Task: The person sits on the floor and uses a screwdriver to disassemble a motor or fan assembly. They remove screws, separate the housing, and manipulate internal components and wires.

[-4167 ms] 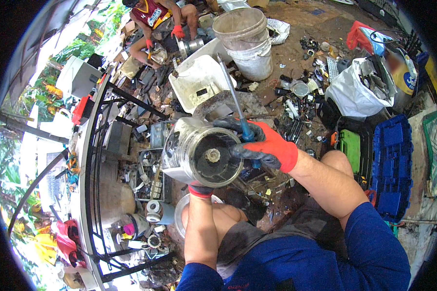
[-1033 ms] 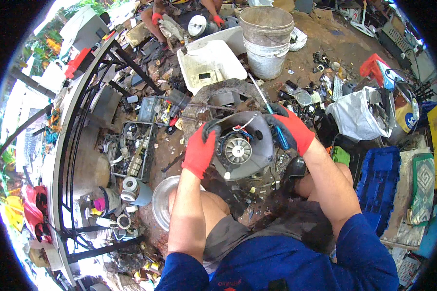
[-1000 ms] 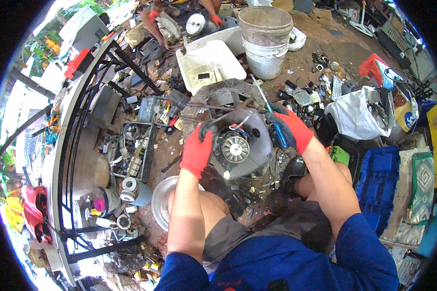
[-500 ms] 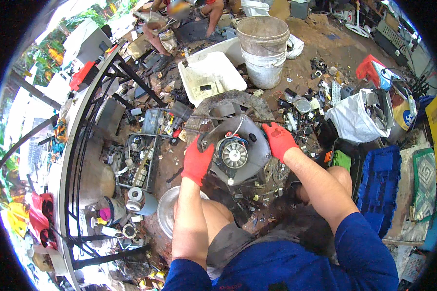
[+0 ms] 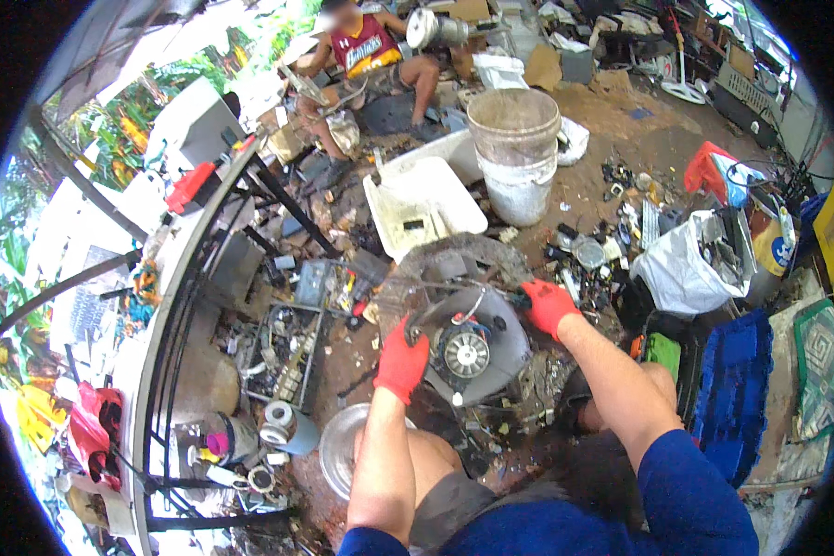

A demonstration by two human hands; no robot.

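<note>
A grey round motor housing [image 5: 487, 357] with a silver finned hub in its middle sits on the ground between my knees. My left hand [image 5: 401, 360], in a red glove, grips the housing's left rim by a dark bracket. My right hand [image 5: 548, 305], also red-gloved, holds its upper right edge. Behind the housing lies a round rusty wire guard [image 5: 454, 264]. The screwdriver is out of sight.
A dirty white bucket [image 5: 515, 154] and a white plastic casing [image 5: 420, 201] stand beyond. Another person [image 5: 366, 56] sits on the ground at the top. A white sack [image 5: 687, 269], a blue crate [image 5: 732, 385], a black metal rack [image 5: 195, 306] and a metal bowl [image 5: 338, 449] surround me.
The housing was turned so its flat face with the hub points up. The blue-handled screwdriver left my right hand, which now grips the rim. The view shifted back.
</note>
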